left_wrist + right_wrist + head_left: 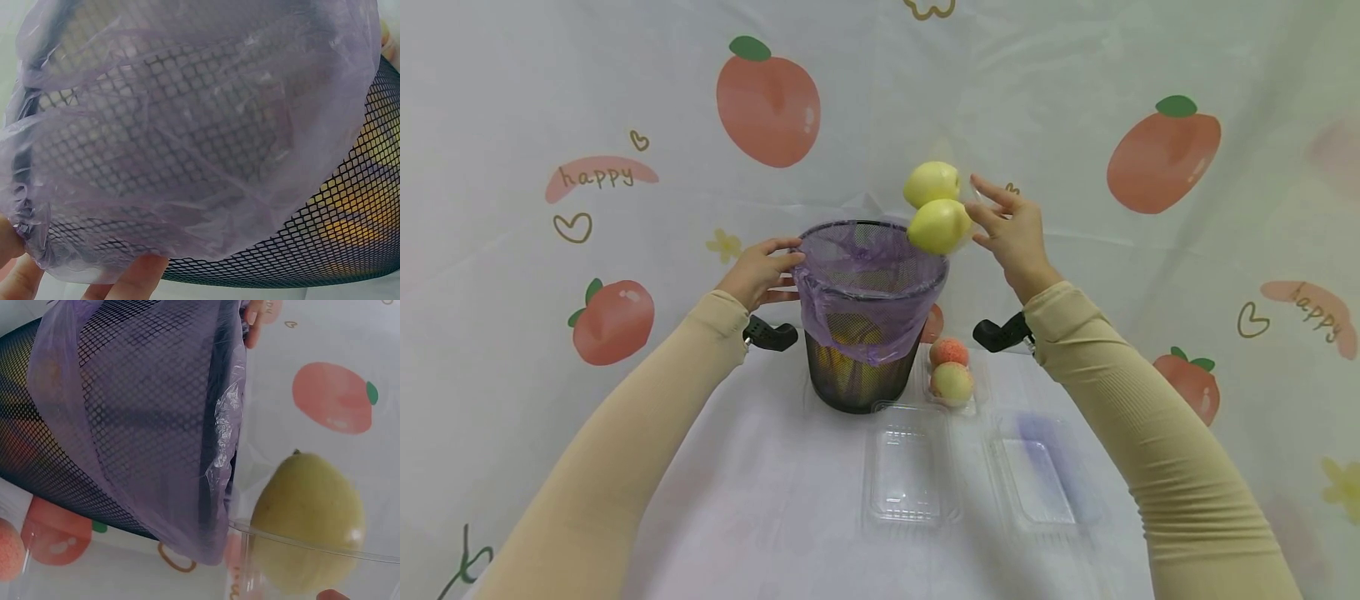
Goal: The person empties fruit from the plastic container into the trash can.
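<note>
My left hand (760, 271) grips the rim of a black mesh wastebasket (857, 379) at its left side. A purple plastic bag (880, 312) lines the basket and folds down over its rim. In the left wrist view, fingers (134, 278) lie against the bag and mesh. My right hand (1011, 237), raised at the basket's right, pinches a clear plastic container (312, 547), whose edge shows in the right wrist view. Two yellow-green pears (940, 227) are at that container, beside and above the basket's right rim. Orange and yellow shapes (359, 228) show through the mesh, low in the basket.
Right of the basket, a clear container (967, 407) holds a reddish peach (949, 351) and a yellowish one (951, 383). Two clear plastic trays (906, 475) (1037, 483) lie nearer on the white tabletop (760, 500). A fruit-printed cloth (865, 108) hangs behind.
</note>
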The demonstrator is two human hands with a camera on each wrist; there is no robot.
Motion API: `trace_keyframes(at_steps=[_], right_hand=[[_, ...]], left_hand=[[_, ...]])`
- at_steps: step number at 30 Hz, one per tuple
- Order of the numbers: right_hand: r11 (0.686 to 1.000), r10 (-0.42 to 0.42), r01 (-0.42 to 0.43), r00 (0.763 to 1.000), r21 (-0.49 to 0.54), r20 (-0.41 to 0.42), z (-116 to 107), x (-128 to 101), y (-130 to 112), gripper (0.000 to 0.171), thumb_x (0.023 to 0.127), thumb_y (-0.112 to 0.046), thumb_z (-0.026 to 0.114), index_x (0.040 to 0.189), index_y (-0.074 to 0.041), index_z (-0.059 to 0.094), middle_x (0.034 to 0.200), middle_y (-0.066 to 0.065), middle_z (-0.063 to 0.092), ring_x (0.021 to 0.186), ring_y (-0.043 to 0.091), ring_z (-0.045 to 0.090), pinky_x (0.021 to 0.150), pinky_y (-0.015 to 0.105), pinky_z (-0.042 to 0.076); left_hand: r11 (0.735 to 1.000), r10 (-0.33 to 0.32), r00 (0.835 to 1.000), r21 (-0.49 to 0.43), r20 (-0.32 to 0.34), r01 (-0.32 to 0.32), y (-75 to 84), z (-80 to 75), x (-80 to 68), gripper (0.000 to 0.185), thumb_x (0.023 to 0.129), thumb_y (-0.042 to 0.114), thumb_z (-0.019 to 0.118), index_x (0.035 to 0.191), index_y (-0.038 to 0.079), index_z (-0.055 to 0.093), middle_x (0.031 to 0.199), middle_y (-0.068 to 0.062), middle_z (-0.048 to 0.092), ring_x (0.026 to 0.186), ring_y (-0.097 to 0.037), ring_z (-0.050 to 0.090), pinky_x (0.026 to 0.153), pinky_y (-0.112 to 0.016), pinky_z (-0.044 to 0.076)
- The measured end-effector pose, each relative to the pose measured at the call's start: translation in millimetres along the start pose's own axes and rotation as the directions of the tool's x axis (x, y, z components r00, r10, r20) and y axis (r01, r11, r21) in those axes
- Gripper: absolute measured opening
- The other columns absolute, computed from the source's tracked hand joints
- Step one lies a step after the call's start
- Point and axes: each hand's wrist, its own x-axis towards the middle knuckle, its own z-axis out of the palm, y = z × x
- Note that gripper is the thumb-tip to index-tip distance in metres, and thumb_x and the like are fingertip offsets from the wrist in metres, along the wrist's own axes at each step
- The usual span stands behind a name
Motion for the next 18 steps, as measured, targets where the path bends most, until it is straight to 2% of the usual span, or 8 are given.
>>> trace_keyframes(at_steps=[3,11,18], right_hand=[[1.000,-0.001,0.001,1.000,-0.001,-0.009,0.0,0.7,-0.6,0.045,0.093,-0.010,0.064,0.137,-0.016,0.056,0.092,0.003,0.043,0.085,0.010,0.050,0.102,0.046,0.049],[0.998,0.005,-0.002,0.999,0.058,-0.046,-4.1,3.1,-6.0,0.046,0.093,-0.010,0.066,0.137,-0.017,0.056,0.098,0.002,0.040,0.094,0.010,0.054,0.101,0.044,0.049],[0.990,0.032,-0.021,0.996,0.139,-0.078,-8.8,4.6,-8.0,0.048,0.091,-0.008,0.067,0.136,-0.021,0.057,0.103,0.002,0.038,0.096,0.010,0.056,0.094,0.035,0.054]], left_hand=[[1.000,0.001,1.000,-0.005,0.002,-0.001,0.2,0.1,-0.2,0.050,0.103,0.024,0.049,0.151,0.022,0.035,0.105,-0.003,0.051,0.077,-0.009,0.061,0.078,-0.030,0.060],[1.000,0.002,1.000,-0.001,0.006,-0.002,-0.1,0.3,0.3,0.050,0.103,0.024,0.049,0.151,0.022,0.035,0.107,-0.002,0.050,0.079,-0.009,0.061,0.077,-0.029,0.060],[1.000,-0.001,1.000,-0.001,0.014,0.001,-0.6,-1.1,-0.5,0.051,0.103,0.024,0.048,0.151,0.023,0.034,0.110,-0.002,0.050,0.083,-0.010,0.060,0.078,-0.029,0.060]])
